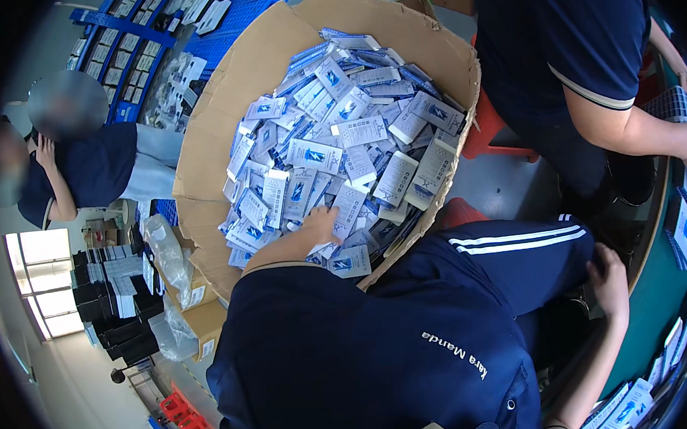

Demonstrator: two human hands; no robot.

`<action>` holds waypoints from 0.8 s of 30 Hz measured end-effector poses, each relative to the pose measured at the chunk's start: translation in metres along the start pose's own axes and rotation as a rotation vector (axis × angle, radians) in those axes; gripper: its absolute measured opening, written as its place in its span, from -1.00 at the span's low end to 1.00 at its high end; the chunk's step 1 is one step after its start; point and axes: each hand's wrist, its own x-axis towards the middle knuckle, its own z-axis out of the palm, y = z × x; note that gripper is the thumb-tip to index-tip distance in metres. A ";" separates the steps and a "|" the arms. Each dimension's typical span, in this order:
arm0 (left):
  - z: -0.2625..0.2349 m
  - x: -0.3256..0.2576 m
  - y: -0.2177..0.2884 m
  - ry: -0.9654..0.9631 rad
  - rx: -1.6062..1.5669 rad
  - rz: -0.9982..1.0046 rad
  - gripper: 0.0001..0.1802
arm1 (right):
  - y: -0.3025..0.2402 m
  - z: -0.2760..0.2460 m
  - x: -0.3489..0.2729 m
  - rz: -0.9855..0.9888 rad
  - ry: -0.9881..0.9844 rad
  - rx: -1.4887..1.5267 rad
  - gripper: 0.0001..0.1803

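Observation:
A large open cardboard box (210,89) holds a heap of thin white-and-blue packets (314,155). My left hand (322,225) reaches over its near rim into the heap. Its bent fingers close on the left edge of one flat white packet (349,208); part of the grip is hidden. My right hand (611,281) hangs beside my knee, to the right of the cardboard box. Its fingers are loosely bent and apart, with nothing in them.
A co-worker (561,44) in a dark shirt stands close on the right, one hand at a green table (640,306) bearing packets and a blue basket (675,108). Another person (81,167) is at far left. Blue racks (124,39) and red stools (492,131) stand around.

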 end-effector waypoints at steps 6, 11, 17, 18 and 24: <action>0.026 -0.017 -0.009 0.626 0.043 -0.142 -0.41 | 0.009 0.011 -0.003 0.029 -0.022 0.139 -0.56; 0.000 0.008 0.019 0.669 0.080 -0.501 -0.21 | -0.007 0.009 0.001 0.139 -0.099 0.207 -0.55; -0.040 0.054 0.014 0.289 -0.136 -1.018 0.21 | 0.001 0.015 -0.005 0.156 -0.059 0.201 -0.57; -0.035 0.053 0.004 0.291 -0.136 -1.010 0.21 | -0.005 0.014 -0.002 0.159 -0.086 0.150 -0.58; -0.041 0.026 -0.008 0.345 -0.132 -1.066 0.24 | 0.006 0.018 -0.002 0.208 -0.134 0.092 -0.57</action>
